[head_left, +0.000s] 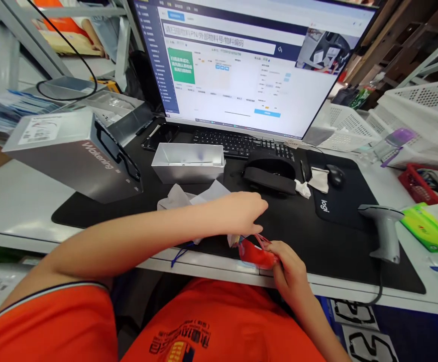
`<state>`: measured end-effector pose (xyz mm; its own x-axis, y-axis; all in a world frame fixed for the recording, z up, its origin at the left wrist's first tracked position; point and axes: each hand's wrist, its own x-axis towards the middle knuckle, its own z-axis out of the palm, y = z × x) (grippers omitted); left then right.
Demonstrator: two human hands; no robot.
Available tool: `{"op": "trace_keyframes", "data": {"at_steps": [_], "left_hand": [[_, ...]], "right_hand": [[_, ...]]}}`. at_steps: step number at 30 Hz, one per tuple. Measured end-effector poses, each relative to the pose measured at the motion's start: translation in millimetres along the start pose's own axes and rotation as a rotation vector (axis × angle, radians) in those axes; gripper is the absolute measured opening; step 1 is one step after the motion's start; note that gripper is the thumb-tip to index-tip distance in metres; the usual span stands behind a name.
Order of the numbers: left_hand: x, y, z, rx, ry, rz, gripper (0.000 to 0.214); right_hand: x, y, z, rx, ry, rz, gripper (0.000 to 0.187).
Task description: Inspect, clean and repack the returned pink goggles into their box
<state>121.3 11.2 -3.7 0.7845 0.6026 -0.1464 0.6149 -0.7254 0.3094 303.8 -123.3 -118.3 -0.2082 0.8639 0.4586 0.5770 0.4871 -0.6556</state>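
Note:
My right hand (pixel 290 264) grips a shiny red pouch (pixel 254 255) at its right end, just over the desk's front edge. Thin red cords (pixel 263 242) run upward from the pouch toward my left hand (pixel 246 213). That hand reaches across from the left with its fingers curled; what they hold is hidden under the palm. A small crumpled, multicoloured bit (pixel 234 240) shows below my left wrist. Behind the forearm lie grey and white wrappings (pixel 179 197), and a blue cord (pixel 181 255) hangs over the desk edge.
An open silver box (pixel 189 168) stands before the keyboard (pixel 237 144). To the left is a large grey carton (pixel 76 156). A black case (pixel 269 176), a mouse (pixel 335 176) and a grey handheld scanner (pixel 385 231) are on the right. The monitor (pixel 237 65) rises behind.

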Motion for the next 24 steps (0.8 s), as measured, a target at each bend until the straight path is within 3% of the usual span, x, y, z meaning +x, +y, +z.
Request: {"op": "trace_keyframes", "data": {"at_steps": [3, 5, 9, 13, 15, 18, 20, 22, 24], "left_hand": [[27, 13, -4.4, 0.183, -0.279, -0.019, 0.024], [37, 20, -1.5, 0.217, -0.370, -0.034, 0.023], [42, 17, 1.3, 0.126, -0.316, 0.096, 0.019], [42, -2, -4.2, -0.128, -0.317, 0.219, 0.021], [34, -13, -6.1, -0.299, -0.156, 0.217, 0.019], [3, -24, 1.4, -0.456, 0.380, 0.141, 0.019], [-25, -24, 17.5, -0.482, 0.629, -0.005, 0.017], [-51, -21, 41.2, -0.465, 0.710, -0.258, 0.016], [-66, -14, 66.5, -0.424, 0.583, -0.420, 0.016]], "right_hand": [[6, 1, 3, -0.013, 0.008, -0.010, 0.033], [11, 2, 4, -0.014, 0.016, -0.015, 0.032], [19, 3, 6, -0.011, 0.003, -0.007, 0.028], [21, 5, 8, 0.029, 0.000, 0.022, 0.024], [20, 8, 9, 0.046, 0.008, 0.117, 0.022], [17, 15, 13, 0.158, 0.056, 0.348, 0.020], [15, 21, 15, 0.296, 0.102, 0.473, 0.024], [13, 25, 16, 0.407, 0.118, 0.553, 0.029], [12, 26, 15, 0.423, 0.077, 0.581, 0.031]]}}
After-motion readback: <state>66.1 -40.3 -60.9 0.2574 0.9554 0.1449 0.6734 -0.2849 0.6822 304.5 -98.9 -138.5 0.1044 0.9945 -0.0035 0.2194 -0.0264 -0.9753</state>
